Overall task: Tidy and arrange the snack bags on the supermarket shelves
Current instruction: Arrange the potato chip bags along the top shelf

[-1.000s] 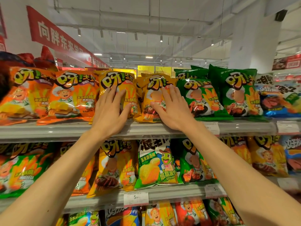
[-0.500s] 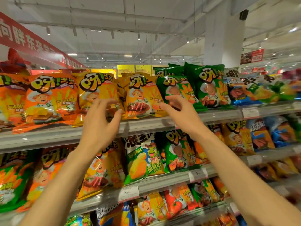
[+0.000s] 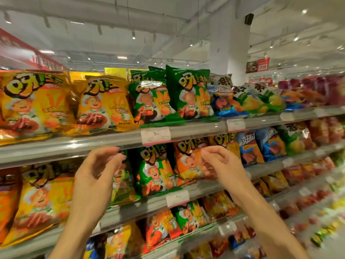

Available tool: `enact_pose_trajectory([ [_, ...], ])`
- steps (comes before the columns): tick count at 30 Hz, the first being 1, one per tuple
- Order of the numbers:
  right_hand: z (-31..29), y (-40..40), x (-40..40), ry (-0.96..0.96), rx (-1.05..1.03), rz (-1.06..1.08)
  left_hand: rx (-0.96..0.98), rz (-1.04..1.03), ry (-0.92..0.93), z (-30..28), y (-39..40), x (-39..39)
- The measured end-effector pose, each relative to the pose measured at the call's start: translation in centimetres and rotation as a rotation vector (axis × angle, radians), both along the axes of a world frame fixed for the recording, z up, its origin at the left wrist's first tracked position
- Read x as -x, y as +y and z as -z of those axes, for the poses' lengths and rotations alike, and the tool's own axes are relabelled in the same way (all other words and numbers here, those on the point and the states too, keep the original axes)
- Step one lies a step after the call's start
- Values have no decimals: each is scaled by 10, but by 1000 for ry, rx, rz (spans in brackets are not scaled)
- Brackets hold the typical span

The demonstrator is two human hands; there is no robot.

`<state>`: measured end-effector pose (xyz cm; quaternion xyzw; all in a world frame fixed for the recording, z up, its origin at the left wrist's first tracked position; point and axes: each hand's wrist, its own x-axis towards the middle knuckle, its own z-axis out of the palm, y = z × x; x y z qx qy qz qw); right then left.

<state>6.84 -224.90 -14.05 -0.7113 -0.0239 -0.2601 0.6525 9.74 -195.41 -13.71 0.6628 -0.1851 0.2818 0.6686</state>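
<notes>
While both hands hover empty, left hand (image 3: 97,176) and right hand (image 3: 224,165) loosely curled, the green bag (image 3: 188,94) leans crooked at the top shelf's (image 3: 196,128) front edge.

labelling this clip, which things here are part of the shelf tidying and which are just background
Part of the job:
yellow snack bags
green snack bags
top shelf
left hand, empty
right hand, empty

Just background:
price tag
white pillar
red sign
black speaker
</notes>
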Motion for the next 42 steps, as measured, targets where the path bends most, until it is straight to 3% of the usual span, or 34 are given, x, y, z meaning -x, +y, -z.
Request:
enact_pose_trajectory([
  [16, 21, -255, -5, 50, -25, -68, -53, -35, 88, 27, -275, 8],
  [29, -6, -336, -52, -27, 76, 20, -97, -60, 7, -8, -330, -40],
  [37, -63, -350, -111, -144, 207, 5, -298, -167, -150, -60, -368, -84],
  [42, -105, -356, -160, -176, 381, -48, -477, -262, -108, -94, -397, -124],
])
